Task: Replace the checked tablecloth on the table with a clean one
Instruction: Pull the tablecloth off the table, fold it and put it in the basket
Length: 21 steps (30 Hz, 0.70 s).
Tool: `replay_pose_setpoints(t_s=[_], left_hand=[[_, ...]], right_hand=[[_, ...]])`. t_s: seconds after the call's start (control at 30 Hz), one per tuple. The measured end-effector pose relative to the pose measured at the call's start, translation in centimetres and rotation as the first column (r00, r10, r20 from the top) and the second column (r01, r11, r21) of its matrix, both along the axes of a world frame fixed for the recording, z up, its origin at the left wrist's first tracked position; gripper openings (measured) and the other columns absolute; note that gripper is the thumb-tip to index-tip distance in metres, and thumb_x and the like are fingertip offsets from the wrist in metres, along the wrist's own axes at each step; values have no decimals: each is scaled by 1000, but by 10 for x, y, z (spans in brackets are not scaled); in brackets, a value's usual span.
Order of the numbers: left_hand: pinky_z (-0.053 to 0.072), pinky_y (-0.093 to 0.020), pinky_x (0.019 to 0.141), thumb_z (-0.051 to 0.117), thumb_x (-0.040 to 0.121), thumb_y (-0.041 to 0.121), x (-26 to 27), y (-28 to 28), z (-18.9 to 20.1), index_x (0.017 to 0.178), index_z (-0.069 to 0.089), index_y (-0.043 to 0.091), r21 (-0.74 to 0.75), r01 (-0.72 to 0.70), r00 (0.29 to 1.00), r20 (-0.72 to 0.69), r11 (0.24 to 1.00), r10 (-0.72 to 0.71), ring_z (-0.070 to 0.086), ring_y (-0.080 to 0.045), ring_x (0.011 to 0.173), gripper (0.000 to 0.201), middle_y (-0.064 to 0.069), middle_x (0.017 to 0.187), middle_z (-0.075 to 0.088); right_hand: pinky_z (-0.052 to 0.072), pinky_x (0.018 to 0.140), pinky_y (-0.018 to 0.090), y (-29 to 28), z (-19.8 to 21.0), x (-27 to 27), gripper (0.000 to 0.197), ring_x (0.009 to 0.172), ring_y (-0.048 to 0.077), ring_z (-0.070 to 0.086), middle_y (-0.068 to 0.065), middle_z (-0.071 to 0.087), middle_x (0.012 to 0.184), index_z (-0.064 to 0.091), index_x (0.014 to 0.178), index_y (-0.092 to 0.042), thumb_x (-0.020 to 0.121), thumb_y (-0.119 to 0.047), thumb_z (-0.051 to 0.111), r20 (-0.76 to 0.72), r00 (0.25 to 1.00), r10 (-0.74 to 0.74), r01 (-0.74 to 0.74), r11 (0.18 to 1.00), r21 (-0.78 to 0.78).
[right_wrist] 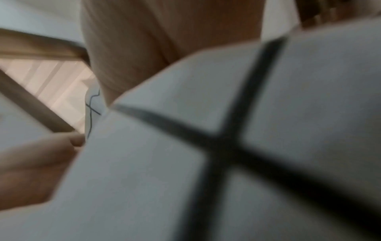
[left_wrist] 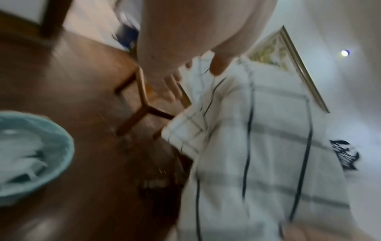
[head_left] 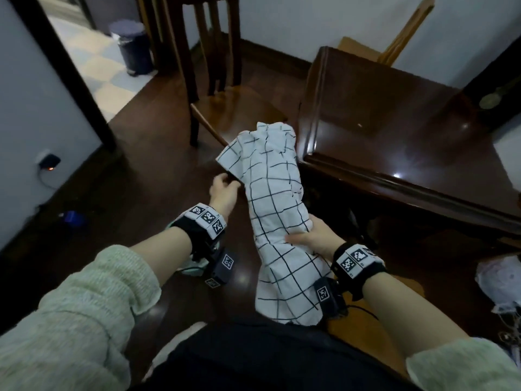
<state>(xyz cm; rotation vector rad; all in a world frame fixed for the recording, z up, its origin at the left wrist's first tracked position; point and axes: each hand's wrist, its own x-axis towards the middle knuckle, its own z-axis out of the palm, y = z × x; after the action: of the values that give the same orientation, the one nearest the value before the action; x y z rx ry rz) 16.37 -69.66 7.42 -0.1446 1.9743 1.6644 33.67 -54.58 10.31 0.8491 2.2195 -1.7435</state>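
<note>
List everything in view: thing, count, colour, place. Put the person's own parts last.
tablecloth: one, white with black checks, bunched, held off the table
table: one, dark brown, right, top bare
chairs: two, brown; one left of the table, one behind it
bin: one, dark, beyond the doorway
basin: one, teal, on the floor
bag: one, white, right edge
picture frame: one, gold, on the wall
wrist cameras: two, black with tags
sleeves: two, pale green
left hand: at the cloth's upper edge; grip unclear
right hand: grips the cloth's middle
</note>
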Motion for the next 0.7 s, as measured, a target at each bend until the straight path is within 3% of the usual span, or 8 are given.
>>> replay_pose_setpoints(t_s=[0.07, 0.13, 0.23, 0.3, 0.47, 0.6, 0.7], left_hand=[[33, -30, 101, 50, 92, 29, 2, -18, 4, 145, 33, 23, -10, -118, 985, -132, 993, 115, 39, -22, 125, 56, -7, 144, 28], [25, -32, 108, 44, 97, 35, 7, -36, 5, 149, 27, 27, -10, -187, 960, -216, 982, 180, 27, -19, 137, 55, -7, 154, 15], [11, -40, 119, 35, 99, 47, 22, -72, 0, 151, 21, 32, -103, -185, 949, -276, 977, 151, 11, -14, 146, 56, 2, 160, 8], [3, -38, 120, 35, 100, 44, 33, -102, -6, 151, 21, 29, -155, -212, 954, -249, 965, 170, 1, -12, 148, 55, 3, 161, 5], [8, -38, 117, 54, 91, 41, 64, -189, -10, 150, 28, 30, -332, -323, 946, -133, 886, 295, 4, -18, 147, 65, 2, 161, 4], [16, -44, 119, 51, 61, 63, 85, -270, -11, 149, 30, 22, -301, -456, 881, -18, 837, 473, 18, -22, 146, 99, -4, 158, 20], [21, -46, 117, 53, 67, 56, 109, -331, -24, 149, 31, 24, -290, -553, 805, 55, 781, 591, 22, -26, 144, 90, -5, 158, 22]], right_hand=[[51, 94, 39, 5, -6, -4, 51, 101, 15, 63, 0, 68, 108, 60, 106, -21, 61, -10, 83, 62, 985, 158, -164, 979, 117], [50, 95, 45, 6, -14, -11, 55, 103, 19, 63, 1, 68, 108, 61, 108, -18, 56, -18, 81, 134, 939, 316, -337, 924, 179], [48, 96, 43, -13, -20, -29, 60, 107, 19, 58, -1, 63, 113, 56, 114, -24, 60, -25, 80, 219, 828, 516, -558, 795, 238], [48, 95, 40, -34, -23, -42, 57, 108, 19, 57, -3, 62, 115, 55, 116, -26, 64, -24, 79, 243, 739, 628, -673, 694, 255], [45, 95, 32, -96, -34, -76, 54, 110, 18, 57, -3, 63, 116, 57, 120, -23, 71, -16, 78, 237, 514, 824, -853, 461, 246], [42, 90, 25, -166, -35, -96, 57, 110, 15, 57, -3, 62, 121, 54, 128, -19, 76, -15, 75, 248, 288, 925, -936, 218, 275], [46, 89, 27, -225, -30, -108, 51, 104, 14, 59, -6, 63, 112, 57, 123, -21, 75, -16, 74, 260, 118, 958, -959, 42, 282]])
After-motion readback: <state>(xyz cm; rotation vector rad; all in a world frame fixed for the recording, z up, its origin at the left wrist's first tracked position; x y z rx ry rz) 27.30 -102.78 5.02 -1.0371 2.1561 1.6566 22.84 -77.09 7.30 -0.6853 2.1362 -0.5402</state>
